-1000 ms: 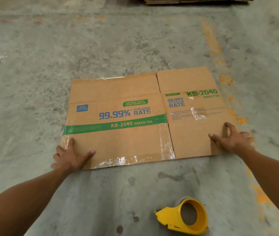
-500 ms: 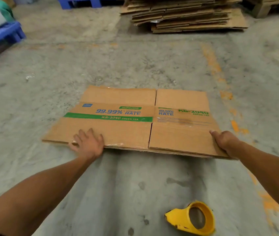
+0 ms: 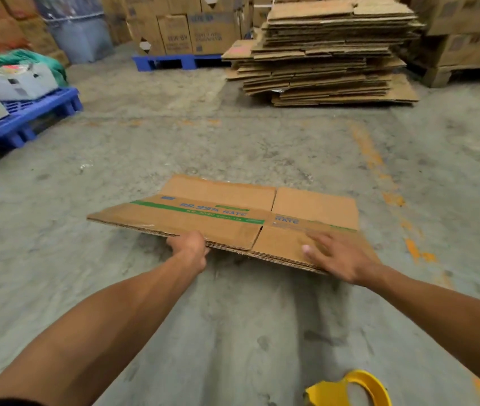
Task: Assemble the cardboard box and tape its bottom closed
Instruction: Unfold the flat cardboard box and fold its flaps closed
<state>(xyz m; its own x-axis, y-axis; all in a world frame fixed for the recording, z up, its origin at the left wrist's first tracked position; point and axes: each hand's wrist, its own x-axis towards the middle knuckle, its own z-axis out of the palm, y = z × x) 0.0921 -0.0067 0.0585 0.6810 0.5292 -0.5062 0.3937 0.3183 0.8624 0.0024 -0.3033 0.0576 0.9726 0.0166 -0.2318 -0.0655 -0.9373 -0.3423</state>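
A flattened brown cardboard box with a green stripe and blue print is tilted, its near edge lifted off the concrete floor. My left hand grips that near edge at the middle, fingers curled under the board. My right hand rests on top of the right panel near its front corner, fingers spread flat. A yellow tape dispenser lies on the floor at the bottom right, partly cut off by the frame edge.
A tall stack of flattened cartons lies on the floor at the back right. Blue pallets with goods stand at the left and back. Stacked boxes line the rear. Faded orange line marks run along the floor at the right.
The near edge of the box has come up off the floor. My left hand slid right to the middle of the edge and now grips it; my right hand moved left on the right panel. The view tilted up.
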